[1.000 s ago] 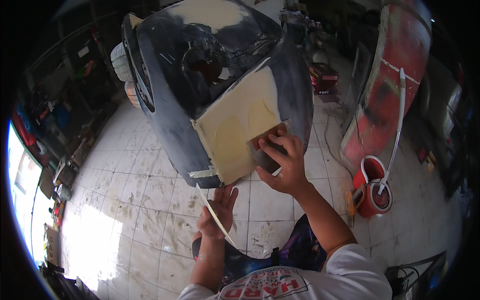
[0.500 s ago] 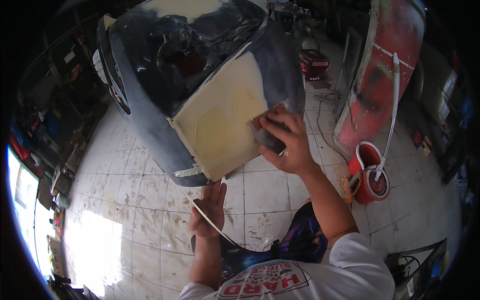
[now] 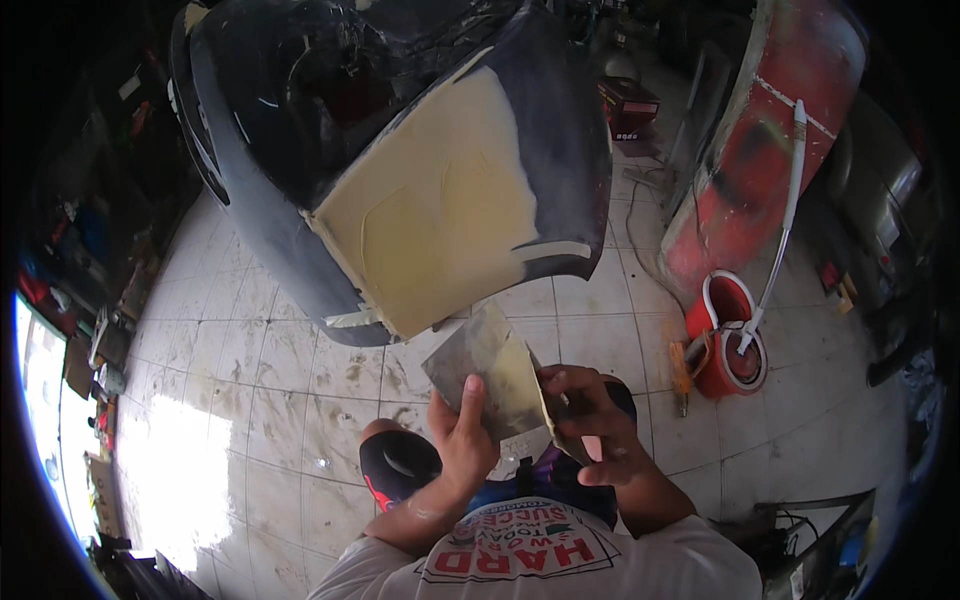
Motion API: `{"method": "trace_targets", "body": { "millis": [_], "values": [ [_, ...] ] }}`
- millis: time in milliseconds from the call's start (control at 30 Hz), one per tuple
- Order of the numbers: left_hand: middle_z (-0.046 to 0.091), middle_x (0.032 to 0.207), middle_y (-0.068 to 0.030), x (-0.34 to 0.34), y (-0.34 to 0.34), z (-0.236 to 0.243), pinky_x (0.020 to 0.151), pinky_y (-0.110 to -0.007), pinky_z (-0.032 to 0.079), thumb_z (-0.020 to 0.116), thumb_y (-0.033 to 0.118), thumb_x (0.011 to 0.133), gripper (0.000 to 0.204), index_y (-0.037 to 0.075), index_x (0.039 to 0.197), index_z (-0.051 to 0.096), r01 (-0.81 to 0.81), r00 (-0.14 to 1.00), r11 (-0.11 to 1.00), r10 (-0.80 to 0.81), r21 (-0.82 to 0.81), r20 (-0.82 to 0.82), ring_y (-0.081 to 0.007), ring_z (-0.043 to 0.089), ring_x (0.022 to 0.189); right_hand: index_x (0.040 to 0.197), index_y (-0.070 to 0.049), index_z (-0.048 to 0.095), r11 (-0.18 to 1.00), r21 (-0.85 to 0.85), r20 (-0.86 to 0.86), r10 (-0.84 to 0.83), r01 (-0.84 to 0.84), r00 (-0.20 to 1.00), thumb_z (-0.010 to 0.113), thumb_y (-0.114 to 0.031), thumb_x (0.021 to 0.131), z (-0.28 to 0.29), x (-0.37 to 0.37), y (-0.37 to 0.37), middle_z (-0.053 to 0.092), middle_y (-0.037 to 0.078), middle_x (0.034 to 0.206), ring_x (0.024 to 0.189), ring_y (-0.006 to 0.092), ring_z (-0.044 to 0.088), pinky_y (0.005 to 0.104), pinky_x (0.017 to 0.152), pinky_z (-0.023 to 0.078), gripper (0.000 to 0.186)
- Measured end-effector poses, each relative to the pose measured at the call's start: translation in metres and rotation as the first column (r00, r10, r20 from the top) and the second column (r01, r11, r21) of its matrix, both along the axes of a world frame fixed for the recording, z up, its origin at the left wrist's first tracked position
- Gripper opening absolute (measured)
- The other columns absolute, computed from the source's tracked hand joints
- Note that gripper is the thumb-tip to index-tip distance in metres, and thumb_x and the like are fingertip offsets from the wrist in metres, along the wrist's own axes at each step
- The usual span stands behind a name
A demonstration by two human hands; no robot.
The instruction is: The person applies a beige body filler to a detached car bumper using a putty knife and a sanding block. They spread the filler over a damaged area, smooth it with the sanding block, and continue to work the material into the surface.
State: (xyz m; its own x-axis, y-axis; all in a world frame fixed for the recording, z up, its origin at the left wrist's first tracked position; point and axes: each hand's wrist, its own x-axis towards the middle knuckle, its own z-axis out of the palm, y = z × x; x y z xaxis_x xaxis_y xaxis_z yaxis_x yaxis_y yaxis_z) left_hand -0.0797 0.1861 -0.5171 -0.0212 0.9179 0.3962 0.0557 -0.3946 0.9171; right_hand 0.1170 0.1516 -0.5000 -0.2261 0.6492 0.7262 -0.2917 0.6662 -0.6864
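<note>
My left hand (image 3: 465, 440) is closed on a flat grey metal plate (image 3: 455, 370), its thumb lying on top. Pale yellow putty (image 3: 510, 365) is smeared over the plate's right part. In my right hand (image 3: 600, 415) is a flat putty spreader (image 3: 563, 436), held steeply at the plate's right edge; putty shows along its edge. Both hands are in front of my body, below a dark grey car bumper (image 3: 565, 150). A broad patch of cream filler (image 3: 430, 210) covers the bumper's near face, with wetter-looking yellow areas and ridges in it.
On the right a red painted panel (image 3: 740, 170) leans upright. Beside it stand a red bucket (image 3: 715, 378) with a white-handled mop (image 3: 795, 180) and an orange tool (image 3: 681, 375). A dark box (image 3: 628, 105) sits farther back. Tiled floor (image 3: 270, 370) lies below.
My right hand has left the filler patch with the spreader and come down to the plate. My left hand has moved right, tilting the plate so that its face shows.
</note>
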Motion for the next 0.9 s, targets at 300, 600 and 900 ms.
{"method": "trace_targets", "body": {
  "millis": [300, 600, 900],
  "values": [
    [0.075, 0.11, -0.0061, -0.003, 0.015, 0.019, 0.084, -0.028, 0.056, 0.068, 0.011, 0.108, 0.02, -0.001, 0.124, 0.067, 0.153, 0.902, 0.958, -0.035, -0.244, 0.431, -0.0129, 0.068, 0.093, 0.123, -0.019, 0.082, 0.75, 0.426, 0.742, -0.61, 0.506, 0.279, 0.085, -0.033, 0.077, 0.013, 0.068, 0.006, 0.056, 0.007, 0.143, 0.14, 0.0353, 0.049, 0.0544, 0.114, 0.037, 0.048],
    [0.078, 0.081, -0.0136, -0.022, 0.017, 0.044, 0.063, -0.033, 0.059, 0.075, 0.006, 0.1, 0.029, -0.005, 0.126, 0.071, 0.043, 0.988, 0.957, 0.001, 0.288, -0.151, -0.0219, 0.076, 0.067, 0.131, -0.018, 0.076, 0.844, 0.277, 0.741, -0.492, 0.46, 0.456, 0.076, -0.037, 0.085, -0.002, 0.004, 0.001, 0.063, 0.01, 0.136, 0.132, 0.0317, 0.056, 0.0508, 0.112, 0.04, 0.049],
    [0.026, 0.176, -0.0262, -0.043, 0.063, -0.008, 0.129, -0.051, 0.025, 0.064, 0.018, 0.11, 0.045, -0.008, 0.146, 0.059, 0.558, 0.762, 0.83, -0.508, -0.008, 0.402, -0.0386, 0.028, 0.162, 0.144, -0.002, 0.067, 0.761, -0.086, 0.255, -0.607, 0.643, 0.753, 0.072, -0.025, 0.091, 0.041, 0.045, 0.072, 0.06, 0.015, 0.143, 0.134, 0.0291, 0.057, 0.0419, 0.111, 0.045, 0.057]
  ]
}}
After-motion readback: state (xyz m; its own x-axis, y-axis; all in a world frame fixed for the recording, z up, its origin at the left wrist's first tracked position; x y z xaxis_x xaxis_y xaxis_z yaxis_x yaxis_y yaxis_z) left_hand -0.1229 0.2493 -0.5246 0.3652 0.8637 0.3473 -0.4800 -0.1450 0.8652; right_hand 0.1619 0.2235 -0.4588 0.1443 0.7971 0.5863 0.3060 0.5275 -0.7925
